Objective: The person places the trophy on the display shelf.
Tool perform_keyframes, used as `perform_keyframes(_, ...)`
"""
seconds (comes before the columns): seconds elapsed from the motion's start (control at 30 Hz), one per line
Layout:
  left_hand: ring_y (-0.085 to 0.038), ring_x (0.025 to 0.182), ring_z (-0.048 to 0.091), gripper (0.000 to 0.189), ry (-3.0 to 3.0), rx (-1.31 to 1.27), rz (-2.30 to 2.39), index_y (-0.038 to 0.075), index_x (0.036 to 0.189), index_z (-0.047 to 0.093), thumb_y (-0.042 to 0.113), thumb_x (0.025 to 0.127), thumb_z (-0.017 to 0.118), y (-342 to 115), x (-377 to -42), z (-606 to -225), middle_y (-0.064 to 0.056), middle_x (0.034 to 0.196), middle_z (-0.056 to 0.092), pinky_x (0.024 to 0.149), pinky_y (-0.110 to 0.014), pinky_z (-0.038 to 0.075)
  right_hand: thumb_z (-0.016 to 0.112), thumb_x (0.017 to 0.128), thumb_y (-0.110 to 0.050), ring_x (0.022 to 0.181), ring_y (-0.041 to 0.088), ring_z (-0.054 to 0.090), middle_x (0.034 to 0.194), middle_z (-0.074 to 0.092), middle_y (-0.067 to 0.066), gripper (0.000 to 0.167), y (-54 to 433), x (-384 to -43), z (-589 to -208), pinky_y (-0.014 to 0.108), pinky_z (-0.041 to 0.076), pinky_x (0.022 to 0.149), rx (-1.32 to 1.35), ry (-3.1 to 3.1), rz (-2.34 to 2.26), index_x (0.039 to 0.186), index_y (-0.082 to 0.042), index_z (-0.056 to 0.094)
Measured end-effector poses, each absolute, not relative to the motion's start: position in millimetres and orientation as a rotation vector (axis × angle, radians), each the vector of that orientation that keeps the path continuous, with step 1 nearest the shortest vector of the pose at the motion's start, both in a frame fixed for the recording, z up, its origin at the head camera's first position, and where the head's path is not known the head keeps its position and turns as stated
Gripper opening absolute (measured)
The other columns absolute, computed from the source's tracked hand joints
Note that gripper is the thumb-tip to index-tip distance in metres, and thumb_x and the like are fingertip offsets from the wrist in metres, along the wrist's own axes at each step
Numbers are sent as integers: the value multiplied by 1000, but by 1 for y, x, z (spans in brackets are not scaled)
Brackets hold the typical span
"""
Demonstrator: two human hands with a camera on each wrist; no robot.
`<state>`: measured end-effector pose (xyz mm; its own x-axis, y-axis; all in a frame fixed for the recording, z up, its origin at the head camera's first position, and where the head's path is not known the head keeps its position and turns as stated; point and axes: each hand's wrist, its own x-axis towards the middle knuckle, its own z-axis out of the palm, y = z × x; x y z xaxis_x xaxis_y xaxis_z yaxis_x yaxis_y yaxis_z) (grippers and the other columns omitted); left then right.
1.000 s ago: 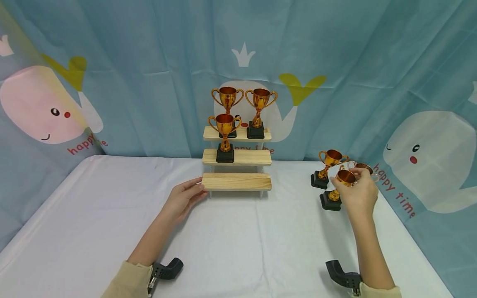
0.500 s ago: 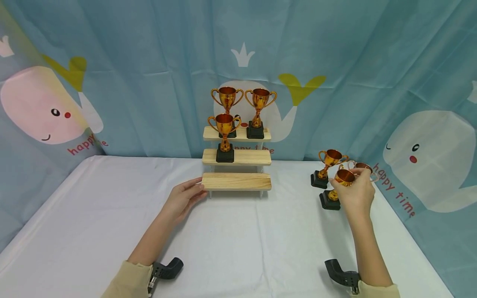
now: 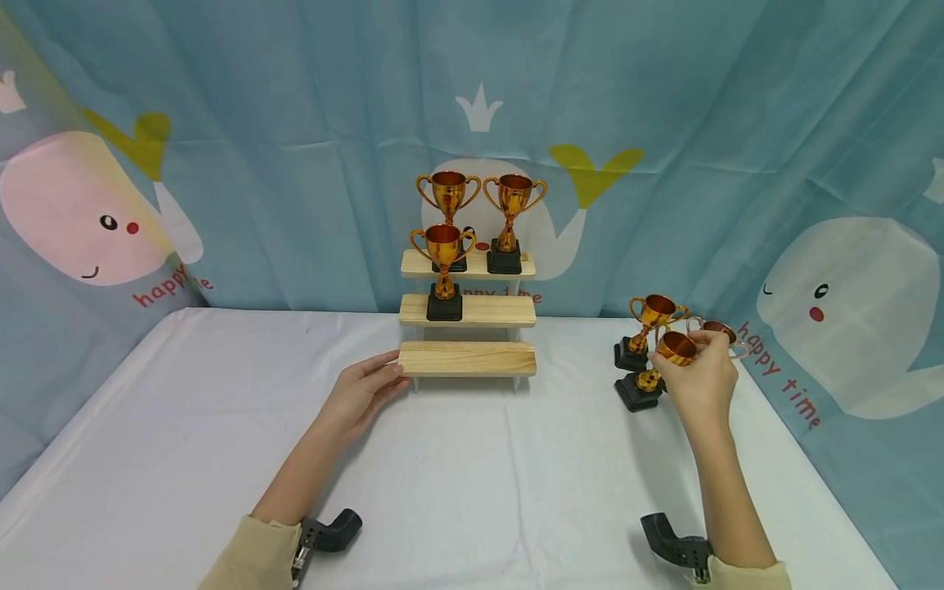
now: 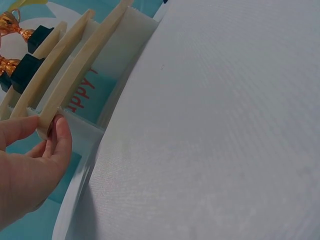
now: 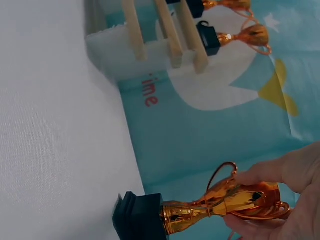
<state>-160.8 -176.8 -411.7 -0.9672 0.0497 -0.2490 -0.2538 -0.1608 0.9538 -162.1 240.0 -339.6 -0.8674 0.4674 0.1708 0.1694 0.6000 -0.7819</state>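
My left hand pinches the left end of the lowest board of a three-tier wooden display stand; the left wrist view shows thumb and fingers on that board. At the right, my right hand grips a gold trophy cup by its bowl, thumb and fingers on either side. Its black base leans out to the left in the head view. Just behind it stands another gold trophy. A further trophy with pale handles is partly hidden behind my right hand.
Two gold trophies stand on the top tier, a left one and a right one. One more trophy is on the middle tier. White cloth covers the table, with a blue printed curtain behind.
The trophy in my right hand has shifted slightly left, its base swinging left toward the trophy behind. My left hand stays on the stand's board.
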Motion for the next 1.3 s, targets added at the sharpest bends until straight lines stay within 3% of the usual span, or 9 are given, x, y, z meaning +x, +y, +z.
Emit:
perform_keyframes(0.3,-3,103,65,54,1893,-226,2248,-9,160,33,6,111,51,-177,-159,-411,-28,156,41,97,-18,58,80,92,-5,125,52,56,146,53,35,64,236,-160,-336,61,56,101,-472,-2454,1223,145,8,45)
perform_keyframes(0.47,-4,104,65,54,1889,-232,2249,-8,161,33,6,111,52,-177,-159,-411,-28,157,40,97,-18,58,81,92,-4,130,48,55,148,54,31,60,232,-159,-333,57,55,104,-411,-2442,1242,143,5,52)
perform_keyframes(0.6,-5,105,64,55,1889,-228,2244,-8,161,32,7,112,52,-178,-160,-412,-28,158,40,98,-19,58,82,91,-4,129,45,56,146,54,30,59,230,-159,-331,28,57,86,-386,-2453,1238,143,2,56)
perform_keyframes(0.7,-5,106,65,55,1891,-228,2246,-9,161,32,7,112,52,-178,-162,-414,-29,157,40,97,-19,59,82,91,-6,124,45,58,145,55,30,60,229,-158,-330,11,44,70,-385,-2473,1267,145,0,57)
perform_keyframes(0.77,-5,106,64,55,1894,-229,2240,-9,161,32,7,112,51,-178,-162,-414,-28,158,40,97,-19,59,82,92,-6,122,45,59,145,56,29,60,228,-158,-329,14,48,72,-382,-2482,1289,146,-1,57)
perform_keyframes(0.87,-5,107,64,55,1892,-247,2240,-8,161,32,7,112,51,-178,-163,-414,-28,159,40,98,-19,59,81,92,-6,125,45,56,144,57,29,60,225,-157,-328,34,54,88,-360,-2494,1304,147,-2,57)
perform_keyframes(0.93,-5,108,64,54,1891,-259,2231,-7,161,33,7,112,50,-178,-163,-413,-26,159,40,99,-19,58,81,92,-6,127,45,54,144,57,28,60,223,-157,-327,42,53,91,-341,-2498,1308,147,-3,57)
perform_keyframes(1.13,-6,107,64,54,1884,-273,2237,-7,161,34,7,112,51,-177,-163,-414,-27,159,40,98,-19,58,81,92,-5,136,40,50,146,56,24,61,217,-158,-322,33,51,91,-246,-2508,1354,148,-4,57)
perform_keyframes(1.3,-6,107,64,54,1887,-260,2240,-7,161,34,7,112,51,-177,-162,-414,-28,158,40,98,-20,59,82,91,-4,141,40,47,148,55,24,63,210,-162,-318,52,48,113,-160,-2509,1402,149,-2,56)
